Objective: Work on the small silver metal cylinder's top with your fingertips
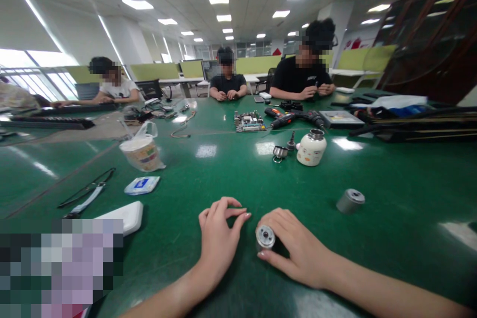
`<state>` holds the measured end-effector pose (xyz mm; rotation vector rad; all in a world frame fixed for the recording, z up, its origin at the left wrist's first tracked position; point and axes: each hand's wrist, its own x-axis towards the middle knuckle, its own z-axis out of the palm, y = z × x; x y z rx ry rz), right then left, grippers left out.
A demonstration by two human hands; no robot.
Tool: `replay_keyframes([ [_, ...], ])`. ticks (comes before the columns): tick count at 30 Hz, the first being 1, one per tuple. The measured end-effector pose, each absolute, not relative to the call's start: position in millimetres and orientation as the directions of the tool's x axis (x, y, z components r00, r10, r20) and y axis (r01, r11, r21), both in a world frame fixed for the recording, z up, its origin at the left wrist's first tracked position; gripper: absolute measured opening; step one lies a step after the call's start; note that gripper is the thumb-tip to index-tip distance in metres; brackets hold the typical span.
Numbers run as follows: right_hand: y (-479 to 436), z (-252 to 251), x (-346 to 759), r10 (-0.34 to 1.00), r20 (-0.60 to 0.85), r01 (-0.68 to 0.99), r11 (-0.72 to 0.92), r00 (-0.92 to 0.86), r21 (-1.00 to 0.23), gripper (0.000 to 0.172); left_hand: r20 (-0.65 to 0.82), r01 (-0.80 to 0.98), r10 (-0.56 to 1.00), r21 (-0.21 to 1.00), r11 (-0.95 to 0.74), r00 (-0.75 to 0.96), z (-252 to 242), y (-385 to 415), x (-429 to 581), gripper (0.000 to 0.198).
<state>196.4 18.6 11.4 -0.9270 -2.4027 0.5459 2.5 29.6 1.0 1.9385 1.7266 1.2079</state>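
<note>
My right hand is wrapped around a small silver cylindrical motor, its round end with a dark centre facing up toward me. Just to the left, my left hand hovers over the green table with thumb and fingertips brought together in a pinch. Whatever lies between those fingertips, if anything, is too small to make out. A second silver motor of similar shape rests on the table to the right of my right hand, touched by neither hand.
Beyond my hands are a cream jar, its metal lid, a circuit board and power drills. To the left sit a bagged cup, a tissue pack and a white box. Several people sit around the green table.
</note>
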Motion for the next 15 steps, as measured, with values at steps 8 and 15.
replay_keyframes([
  [8,19,14,196,0.704,0.31,0.502,0.687,-0.639,-0.524,0.021,0.421,0.684,0.907,0.665,-0.3,-0.013,-4,34,-4,0.015],
  [15,20,10,196,0.692,0.336,0.488,0.703,-0.639,-0.517,0.021,0.614,0.433,0.788,0.721,-0.541,-0.038,0,22,5,0.011],
])
